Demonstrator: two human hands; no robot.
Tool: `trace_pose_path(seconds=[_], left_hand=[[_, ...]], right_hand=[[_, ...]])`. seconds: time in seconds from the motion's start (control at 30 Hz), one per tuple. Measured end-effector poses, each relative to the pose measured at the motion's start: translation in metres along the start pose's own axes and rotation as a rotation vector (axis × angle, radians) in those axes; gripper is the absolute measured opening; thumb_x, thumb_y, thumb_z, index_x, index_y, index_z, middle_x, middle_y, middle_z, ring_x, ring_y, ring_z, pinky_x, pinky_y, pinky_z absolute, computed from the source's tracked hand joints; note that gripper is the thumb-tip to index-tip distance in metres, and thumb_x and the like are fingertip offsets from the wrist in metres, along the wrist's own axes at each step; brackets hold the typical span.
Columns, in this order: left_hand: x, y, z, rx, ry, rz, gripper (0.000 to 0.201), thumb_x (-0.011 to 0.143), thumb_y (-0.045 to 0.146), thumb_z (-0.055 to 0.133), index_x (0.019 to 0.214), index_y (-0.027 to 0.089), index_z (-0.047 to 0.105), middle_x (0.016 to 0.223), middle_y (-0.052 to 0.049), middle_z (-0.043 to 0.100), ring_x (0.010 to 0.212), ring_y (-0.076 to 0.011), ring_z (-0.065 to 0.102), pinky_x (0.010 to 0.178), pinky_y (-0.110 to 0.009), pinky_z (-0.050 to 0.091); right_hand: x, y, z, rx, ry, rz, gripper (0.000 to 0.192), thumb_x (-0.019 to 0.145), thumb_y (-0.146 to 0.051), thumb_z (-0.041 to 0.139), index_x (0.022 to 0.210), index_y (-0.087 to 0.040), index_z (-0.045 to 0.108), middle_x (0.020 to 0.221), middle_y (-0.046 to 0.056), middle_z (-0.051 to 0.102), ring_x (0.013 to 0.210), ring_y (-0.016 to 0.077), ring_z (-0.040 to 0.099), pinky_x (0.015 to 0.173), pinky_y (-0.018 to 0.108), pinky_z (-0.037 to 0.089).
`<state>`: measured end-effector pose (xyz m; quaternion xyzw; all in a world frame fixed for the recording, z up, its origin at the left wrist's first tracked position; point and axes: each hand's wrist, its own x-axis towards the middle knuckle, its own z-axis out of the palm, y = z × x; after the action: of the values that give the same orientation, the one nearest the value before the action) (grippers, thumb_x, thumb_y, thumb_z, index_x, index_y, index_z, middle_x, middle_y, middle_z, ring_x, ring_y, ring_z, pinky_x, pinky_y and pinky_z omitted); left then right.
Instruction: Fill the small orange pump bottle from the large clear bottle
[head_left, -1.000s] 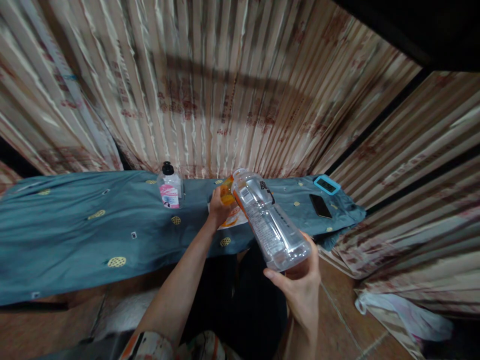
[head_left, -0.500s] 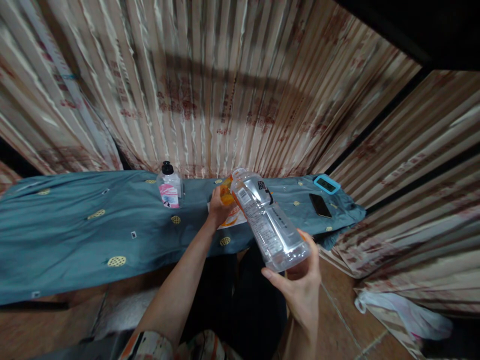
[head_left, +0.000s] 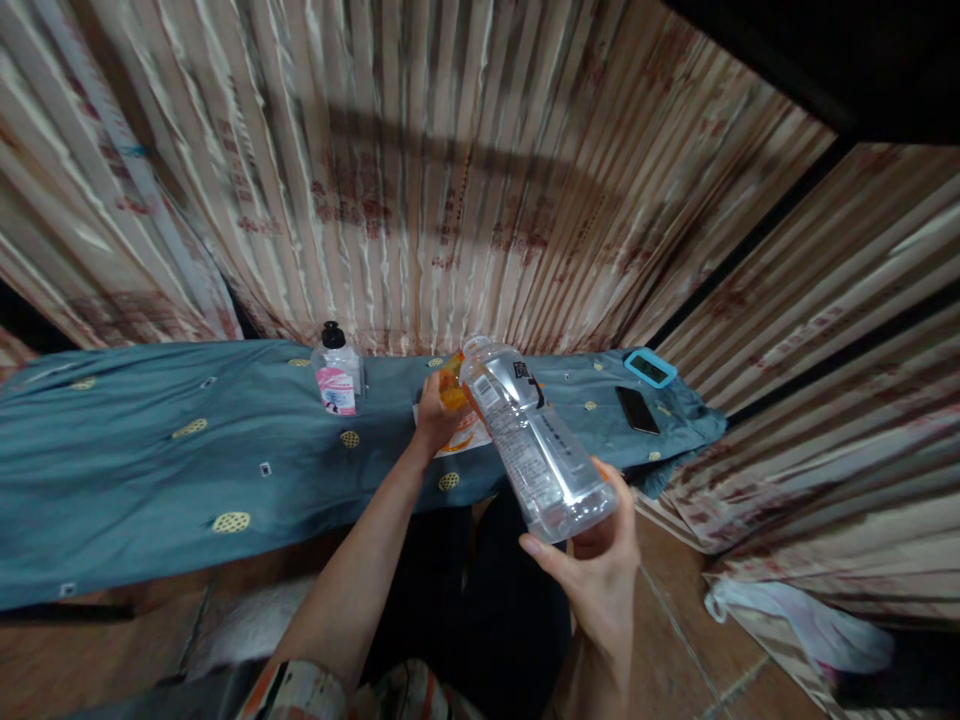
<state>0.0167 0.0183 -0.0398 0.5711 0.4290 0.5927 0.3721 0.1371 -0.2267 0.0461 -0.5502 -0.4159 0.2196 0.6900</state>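
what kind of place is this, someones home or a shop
Most likely a room in a home, though that is a guess. Striped curtains hang along the walls, a blue-green patterned cloth covers a low surface, and a phone and a small pump bottle sit on it.

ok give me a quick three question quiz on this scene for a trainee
1. True or false: the clear bottle in the right hand stands upright.
2. Which hand grips the orange container? A left, B right, C neither.
3. Fill in: the phone lies on the ____ cloth.

Key: 1 false, it is tilted, mouth toward the orange container. 2 A, the left hand. 3 blue.
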Motion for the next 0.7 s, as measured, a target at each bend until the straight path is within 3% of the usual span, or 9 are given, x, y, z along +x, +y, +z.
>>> trace_pose_path(seconds=[0.3, 0.7], left_hand=[[-0.0008, 0.0012, -0.0005, 0.025, -0.006, -0.013, 0.046, 0.067, 0.028, 0.09, 0.101, 0.026, 0.06, 0.103, -0.003, 0.064, 0.098, -0.024, 0.065, 0.096, -0.045, 0.056], [-0.0017, -0.0003, 0.0002, -0.053, 0.013, -0.006, 0.049, 0.063, 0.029, 0.092, 0.101, 0.026, 0.061, 0.103, -0.003, 0.065, 0.093, -0.0213, 0.062, 0.09, -0.038, 0.056]], right_hand=[[-0.0008, 0.0029, -0.0011, -0.033, 0.007, -0.011, 0.099, 0.053, -0.035, 0.103, 0.138, -0.025, 0.054, 0.139, 0.011, 0.064, 0.12, 0.0297, 0.066, 0.092, 0.037, 0.057], [-0.0017, 0.0032, -0.0007, -0.029, 0.011, -0.026, 0.097, 0.054, -0.033, 0.102, 0.138, -0.024, 0.054, 0.136, 0.012, 0.066, 0.112, 0.0262, 0.07, 0.084, 0.033, 0.061]])
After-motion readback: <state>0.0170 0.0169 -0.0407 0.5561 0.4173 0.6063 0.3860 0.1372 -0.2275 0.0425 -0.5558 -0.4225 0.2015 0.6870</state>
